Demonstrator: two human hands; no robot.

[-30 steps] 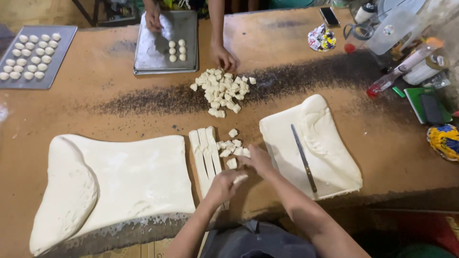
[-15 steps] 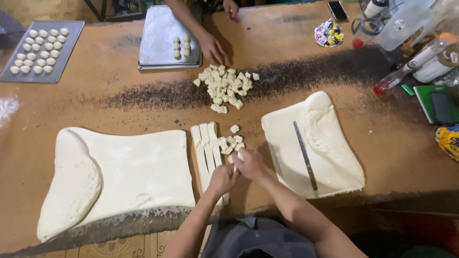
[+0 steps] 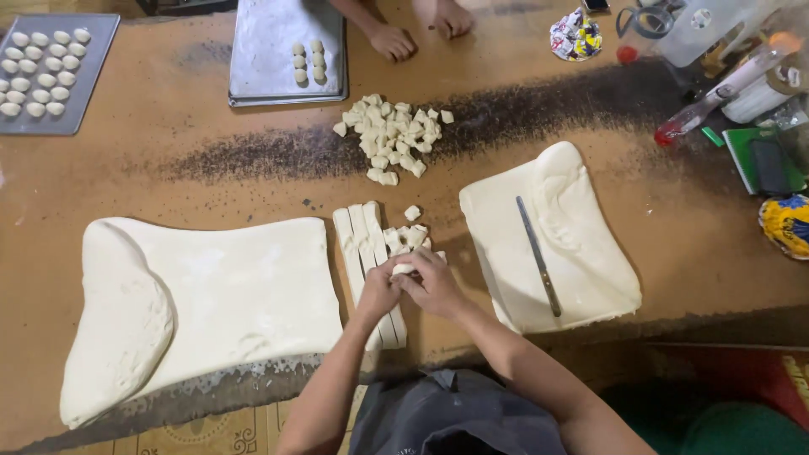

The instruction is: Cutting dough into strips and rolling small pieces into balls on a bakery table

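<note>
Both hands, left hand (image 3: 377, 289) and right hand (image 3: 431, 282), are pressed close together, pinching a small dough piece (image 3: 404, 270) right over the cut dough strips (image 3: 367, 261) near the front edge of the tabletop (image 3: 211, 181). Progress looks early-ish to me: there's a decent pile of cut dough cubes (image 3: 391, 138) mid-table and a few loose ones by the strips, but the big dough sheet (image 3: 211, 299) on the left is untouched, and the smaller dough sheet (image 3: 548, 236) on the right just has a knife (image 3: 538, 256) lying on it. The strips nearly touch the big sheet, so it's tight there; there's more open room between the strips and the pile.
</note>
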